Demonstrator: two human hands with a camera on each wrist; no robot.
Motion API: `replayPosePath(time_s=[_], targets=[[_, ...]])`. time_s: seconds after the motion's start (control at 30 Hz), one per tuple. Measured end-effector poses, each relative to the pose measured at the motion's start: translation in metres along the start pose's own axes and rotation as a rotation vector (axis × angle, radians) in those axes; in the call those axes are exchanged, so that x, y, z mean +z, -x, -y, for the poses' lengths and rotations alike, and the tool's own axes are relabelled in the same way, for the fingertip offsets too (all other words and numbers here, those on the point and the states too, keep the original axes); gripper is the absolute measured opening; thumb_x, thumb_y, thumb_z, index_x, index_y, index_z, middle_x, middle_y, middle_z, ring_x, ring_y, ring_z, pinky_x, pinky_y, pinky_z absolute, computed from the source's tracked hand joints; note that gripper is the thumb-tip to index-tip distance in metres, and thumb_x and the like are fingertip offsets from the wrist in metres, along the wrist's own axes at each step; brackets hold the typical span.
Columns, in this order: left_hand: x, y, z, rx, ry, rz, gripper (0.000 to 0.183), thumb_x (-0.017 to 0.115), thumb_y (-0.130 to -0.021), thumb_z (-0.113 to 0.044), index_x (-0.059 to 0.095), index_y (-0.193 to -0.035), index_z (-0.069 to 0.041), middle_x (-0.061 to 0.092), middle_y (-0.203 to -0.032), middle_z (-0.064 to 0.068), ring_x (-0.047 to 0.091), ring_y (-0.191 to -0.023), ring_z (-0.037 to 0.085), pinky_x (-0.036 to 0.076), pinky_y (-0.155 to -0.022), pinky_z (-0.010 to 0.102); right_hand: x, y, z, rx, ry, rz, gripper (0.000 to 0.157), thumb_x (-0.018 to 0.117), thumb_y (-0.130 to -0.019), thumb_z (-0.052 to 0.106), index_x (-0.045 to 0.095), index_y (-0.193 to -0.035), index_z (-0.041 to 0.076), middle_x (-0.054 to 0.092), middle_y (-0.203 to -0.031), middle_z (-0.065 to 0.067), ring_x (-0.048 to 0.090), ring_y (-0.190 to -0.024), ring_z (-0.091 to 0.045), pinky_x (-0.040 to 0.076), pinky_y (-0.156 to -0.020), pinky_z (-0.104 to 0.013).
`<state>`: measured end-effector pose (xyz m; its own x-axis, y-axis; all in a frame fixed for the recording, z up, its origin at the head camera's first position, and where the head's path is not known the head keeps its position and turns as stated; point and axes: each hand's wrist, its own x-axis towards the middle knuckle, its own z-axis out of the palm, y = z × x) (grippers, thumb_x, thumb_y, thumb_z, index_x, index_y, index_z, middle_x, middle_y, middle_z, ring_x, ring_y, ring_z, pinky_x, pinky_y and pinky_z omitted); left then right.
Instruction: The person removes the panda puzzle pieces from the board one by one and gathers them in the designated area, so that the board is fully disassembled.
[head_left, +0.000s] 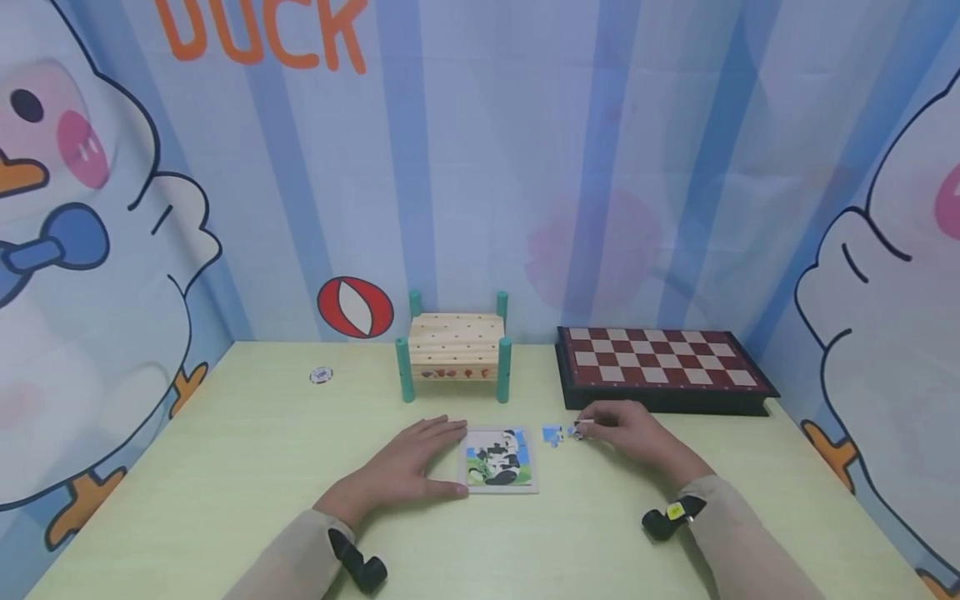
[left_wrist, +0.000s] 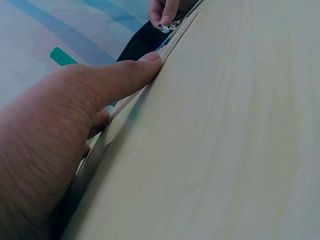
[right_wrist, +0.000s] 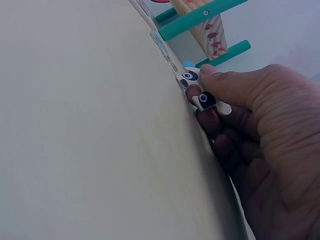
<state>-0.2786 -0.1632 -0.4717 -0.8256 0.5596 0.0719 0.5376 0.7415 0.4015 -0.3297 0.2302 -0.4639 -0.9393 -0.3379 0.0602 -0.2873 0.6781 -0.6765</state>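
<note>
A panda jigsaw puzzle (head_left: 498, 458) lies in a pale square frame on the table, partly filled. My left hand (head_left: 405, 467) rests along the frame's left side, thumb near its lower left corner and fingers spread at its upper left. Right of the frame, my right hand (head_left: 626, 429) pinches a puzzle piece (right_wrist: 189, 77) between thumb and fingers; panda eyes in black and white show on it in the right wrist view. A loose blue puzzle piece (head_left: 552, 434) lies on the table between the frame and my right hand.
Behind the frame stands a small wooden toy bed (head_left: 456, 342) with green posts. A chessboard box (head_left: 660, 362) sits at the back right, just beyond my right hand. At the back left lies a round white chip (head_left: 321, 375). A printed curtain (head_left: 480, 167) hangs behind the table.
</note>
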Motion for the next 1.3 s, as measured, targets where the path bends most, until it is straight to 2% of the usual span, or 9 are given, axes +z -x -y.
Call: replayPosePath(time_s=[0.23, 0.47, 0.8, 1.1, 1.3], targets=[[0.0006, -0.0012, 0.0003, 0.000, -0.010, 0.003, 0.093, 0.057, -0.082, -0.079, 0.036, -0.157, -0.028, 0.032, -0.162, -0.011, 0.018, -0.153, 0.021, 0.015, -0.123, 0.051, -0.0037, 0.0011, -0.0018, 0.021, 0.026, -0.007, 0.022, 0.073, -0.091, 0.043, 0.077, -0.107, 0.028, 0.070, -0.105, 0.006, 0.057, -0.096, -0.020, 0.049, -0.087, -0.039], [0.0005, -0.0012, 0.0015, 0.013, -0.021, -0.011, 0.094, 0.058, -0.082, -0.078, 0.037, -0.157, -0.026, 0.032, -0.162, -0.010, 0.019, -0.152, 0.022, 0.015, -0.123, 0.051, -0.0041, 0.0003, -0.0008, 0.029, 0.024, 0.017, 0.028, 0.076, -0.090, 0.038, 0.075, -0.117, 0.029, 0.069, -0.115, 0.004, 0.056, -0.102, -0.022, 0.049, -0.093, -0.043], [0.0021, -0.0012, 0.0015, 0.009, -0.015, -0.008, 0.094, 0.057, -0.082, -0.078, 0.037, -0.157, -0.026, 0.032, -0.162, -0.011, 0.019, -0.153, 0.021, 0.014, -0.123, 0.051, -0.0050, 0.0001, 0.0020, -0.027, 0.081, 0.061, 0.031, 0.076, -0.090, 0.035, 0.075, -0.120, 0.026, 0.065, -0.102, 0.007, 0.053, -0.090, -0.019, 0.046, -0.075, -0.033], [0.0012, -0.0017, 0.0013, -0.007, -0.011, 0.006, 0.094, 0.057, -0.081, -0.079, 0.036, -0.157, -0.028, 0.032, -0.161, -0.012, 0.018, -0.153, 0.020, 0.014, -0.123, 0.050, -0.0048, 0.0003, 0.0022, -0.050, 0.111, 0.049, 0.029, 0.077, -0.090, 0.034, 0.075, -0.118, 0.028, 0.064, -0.108, 0.008, 0.054, -0.092, -0.017, 0.048, -0.078, -0.034], [0.0009, -0.0017, 0.0011, -0.003, -0.008, 0.007, 0.094, 0.057, -0.081, -0.079, 0.037, -0.157, -0.027, 0.033, -0.161, -0.011, 0.019, -0.152, 0.020, 0.015, -0.123, 0.051, -0.0036, 0.0012, 0.0014, -0.057, 0.098, 0.032, 0.027, 0.078, -0.090, 0.031, 0.073, -0.116, 0.027, 0.063, -0.104, 0.008, 0.053, -0.090, -0.018, 0.048, -0.075, -0.034]])
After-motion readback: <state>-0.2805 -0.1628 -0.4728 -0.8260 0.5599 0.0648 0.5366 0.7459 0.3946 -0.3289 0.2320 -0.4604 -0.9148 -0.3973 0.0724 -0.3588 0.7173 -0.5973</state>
